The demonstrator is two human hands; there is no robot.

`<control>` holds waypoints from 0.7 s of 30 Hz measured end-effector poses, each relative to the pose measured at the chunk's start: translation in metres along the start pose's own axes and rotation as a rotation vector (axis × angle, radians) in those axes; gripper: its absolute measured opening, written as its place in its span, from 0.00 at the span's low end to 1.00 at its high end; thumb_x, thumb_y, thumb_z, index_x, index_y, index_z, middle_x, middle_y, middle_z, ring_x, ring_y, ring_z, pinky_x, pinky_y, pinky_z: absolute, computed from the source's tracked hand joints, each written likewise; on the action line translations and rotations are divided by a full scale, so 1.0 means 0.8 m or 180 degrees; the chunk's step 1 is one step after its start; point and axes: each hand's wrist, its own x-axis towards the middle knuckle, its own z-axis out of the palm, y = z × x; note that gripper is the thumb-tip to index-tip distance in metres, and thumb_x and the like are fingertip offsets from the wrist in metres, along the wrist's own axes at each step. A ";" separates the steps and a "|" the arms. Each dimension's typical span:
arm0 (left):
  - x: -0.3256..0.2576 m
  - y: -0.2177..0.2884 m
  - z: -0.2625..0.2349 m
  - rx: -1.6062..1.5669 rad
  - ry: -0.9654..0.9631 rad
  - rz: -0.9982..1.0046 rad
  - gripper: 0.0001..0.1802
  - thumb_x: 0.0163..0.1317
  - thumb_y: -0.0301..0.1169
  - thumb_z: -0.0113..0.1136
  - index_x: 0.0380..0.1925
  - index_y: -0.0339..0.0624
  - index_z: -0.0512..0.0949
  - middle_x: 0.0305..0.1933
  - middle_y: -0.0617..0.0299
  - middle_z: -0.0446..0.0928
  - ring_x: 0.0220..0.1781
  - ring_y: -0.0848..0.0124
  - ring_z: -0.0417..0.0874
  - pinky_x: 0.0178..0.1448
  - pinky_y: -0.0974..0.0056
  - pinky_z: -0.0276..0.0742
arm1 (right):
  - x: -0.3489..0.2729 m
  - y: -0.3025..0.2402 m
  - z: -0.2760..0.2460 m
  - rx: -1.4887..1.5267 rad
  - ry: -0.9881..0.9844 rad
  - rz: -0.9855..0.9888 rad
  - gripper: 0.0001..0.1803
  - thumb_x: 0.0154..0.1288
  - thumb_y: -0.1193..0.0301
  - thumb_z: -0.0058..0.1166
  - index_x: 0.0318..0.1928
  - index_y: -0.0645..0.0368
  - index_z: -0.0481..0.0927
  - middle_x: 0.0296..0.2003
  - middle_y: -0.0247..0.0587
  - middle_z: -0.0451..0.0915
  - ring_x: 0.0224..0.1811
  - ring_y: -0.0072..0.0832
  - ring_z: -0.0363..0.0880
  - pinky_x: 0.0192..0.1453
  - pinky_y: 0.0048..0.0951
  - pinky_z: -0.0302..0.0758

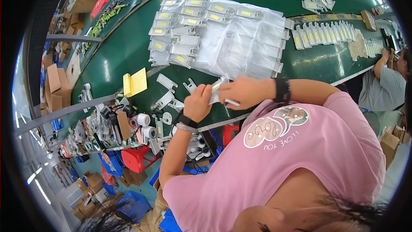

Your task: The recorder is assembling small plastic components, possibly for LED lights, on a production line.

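A: What lies at the far left?

B: Brown cardboard boxes (58,87) along the edge of the green table (124,51), then a folded yellow sheet (135,82), flat and matte, lying on the glossy surface. Below it is a clutter of small white and black plastic parts (128,124), rounded ones among them.

A: And the hands?

B: The left hand (198,102) comes up from the lower edge, elbow bent sharply, forearm rising, a dark band on the wrist. Its fingers are curled shut on the near end of a small clear plastic bag (216,91) with a pale part inside. The right hand (243,91) reaches across from the right, forearm nearly level, a black wristband on it. It is closed in a loose fist, pinching the same bag at its other end. The two hands nearly touch, just above the table's near edge.

A: What is behind them?

B: Just beyond lies a big heap of filled clear bags (223,34), thin, shiny and crinkled, overlapping in rows; many show a pale flat part with a yellow patch. A few loose white parts (169,90) lie between the heap and the hands.

A: Further right?

B: More bagged parts in a neat row (326,34), and at the far right another person's arm (380,66) reaching onto the table.
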 end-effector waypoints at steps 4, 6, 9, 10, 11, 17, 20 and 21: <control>0.060 -0.002 -0.055 0.0013 0.0765 -0.0142 0.29 0.42 0.26 0.62 0.48 0.43 0.69 0.43 0.54 0.71 0.40 0.53 0.77 0.38 0.55 0.76 | -0.017 0.034 -0.062 0.0089 0.1560 0.0725 0.17 0.55 0.61 0.58 0.43 0.53 0.73 0.39 0.40 0.77 0.35 0.40 0.78 0.35 0.37 0.74; 0.107 -0.010 -0.060 0.0023 0.0831 -0.0386 0.26 0.44 0.25 0.60 0.48 0.43 0.69 0.43 0.53 0.71 0.41 0.52 0.77 0.39 0.54 0.76 | -0.018 0.073 -0.073 -0.0269 0.1751 0.1501 0.24 0.53 0.63 0.62 0.48 0.56 0.69 0.39 0.40 0.77 0.37 0.39 0.78 0.39 0.35 0.75; 0.171 -0.034 -0.045 0.0104 0.0895 -0.0359 0.26 0.46 0.28 0.61 0.49 0.44 0.70 0.44 0.53 0.71 0.43 0.52 0.77 0.40 0.54 0.76 | -0.017 0.111 -0.064 -0.0649 0.1646 0.1850 0.29 0.53 0.61 0.62 0.52 0.57 0.66 0.39 0.41 0.77 0.37 0.40 0.78 0.39 0.36 0.74; 0.181 -0.043 -0.036 0.0268 0.0822 -0.0312 0.27 0.47 0.30 0.62 0.50 0.44 0.70 0.45 0.53 0.72 0.43 0.53 0.77 0.41 0.54 0.76 | -0.014 0.108 -0.061 -0.0637 0.1630 0.1857 0.29 0.53 0.61 0.62 0.52 0.57 0.66 0.39 0.41 0.77 0.37 0.40 0.78 0.39 0.36 0.74; 0.181 -0.051 -0.027 0.0432 0.0749 -0.0269 0.27 0.47 0.33 0.63 0.51 0.45 0.70 0.46 0.53 0.72 0.44 0.54 0.77 0.41 0.55 0.76 | -0.008 0.103 -0.057 -0.0652 0.1626 0.1772 0.27 0.53 0.62 0.61 0.51 0.57 0.67 0.39 0.40 0.77 0.36 0.40 0.78 0.37 0.37 0.74; 0.120 -0.047 -0.029 0.0213 0.1646 -0.1095 0.17 0.54 0.38 0.61 0.42 0.43 0.73 0.41 0.54 0.75 0.42 0.55 0.77 0.41 0.53 0.74 | -0.067 0.077 -0.023 -0.1283 0.0309 0.0230 0.17 0.53 0.70 0.54 0.46 0.51 0.73 0.45 0.39 0.72 0.28 0.34 0.76 0.30 0.36 0.71; 0.046 -0.035 -0.011 0.1035 0.0897 -0.2278 0.22 0.58 0.48 0.54 0.41 0.41 0.72 0.40 0.53 0.75 0.41 0.53 0.77 0.39 0.52 0.75 | -0.106 0.083 0.021 -0.1190 -0.0350 -0.0481 0.18 0.54 0.65 0.53 0.48 0.49 0.74 0.47 0.37 0.72 0.25 0.31 0.77 0.29 0.34 0.72; 0.021 -0.040 0.013 0.1310 0.0650 -0.2610 0.28 0.57 0.54 0.53 0.43 0.40 0.72 0.39 0.52 0.74 0.43 0.53 0.77 0.39 0.51 0.75 | -0.112 0.079 0.034 -0.1179 -0.0353 -0.0509 0.18 0.54 0.65 0.53 0.48 0.49 0.74 0.47 0.37 0.72 0.25 0.31 0.77 0.29 0.34 0.72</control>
